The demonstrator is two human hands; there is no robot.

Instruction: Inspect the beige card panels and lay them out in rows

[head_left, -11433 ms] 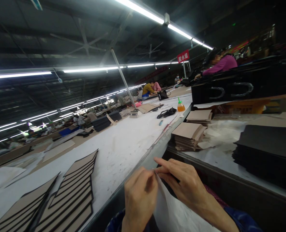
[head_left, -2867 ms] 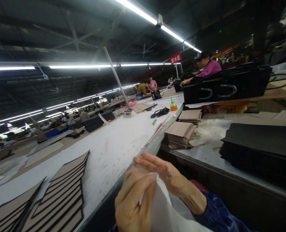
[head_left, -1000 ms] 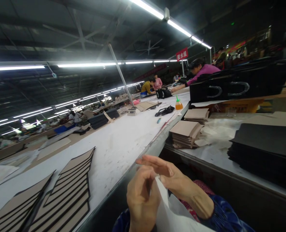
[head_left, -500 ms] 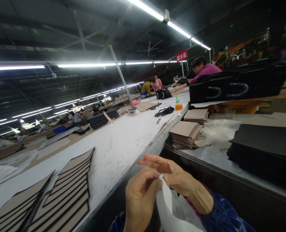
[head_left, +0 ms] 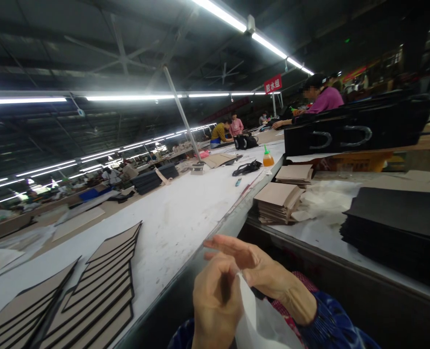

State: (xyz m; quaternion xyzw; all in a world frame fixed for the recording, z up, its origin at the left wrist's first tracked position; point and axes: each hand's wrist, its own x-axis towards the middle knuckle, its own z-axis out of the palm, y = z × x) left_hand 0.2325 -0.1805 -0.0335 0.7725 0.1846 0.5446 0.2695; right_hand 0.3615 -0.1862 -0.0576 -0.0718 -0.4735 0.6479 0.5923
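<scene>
White film sheet (head_left: 262,325) pinched between both hands (head_left: 216,303), beside a long white-topped workbench (head_left: 178,213) under fluorescent factory lights (head_left: 127,97).

We observe overhead fluorescent tubes (head_left: 218,12) as the main source, blooming with glare against a dim ceiling (head_left: 91,48). The white table top (head_left: 171,213) is bright and evenly lit. Lines bow toward the frame edges. The left hand (head_left: 216,303) and right hand (head_left: 269,276) appear slightly soft, and the white sheet (head_left: 258,322) nearly overexposed.
</scene>
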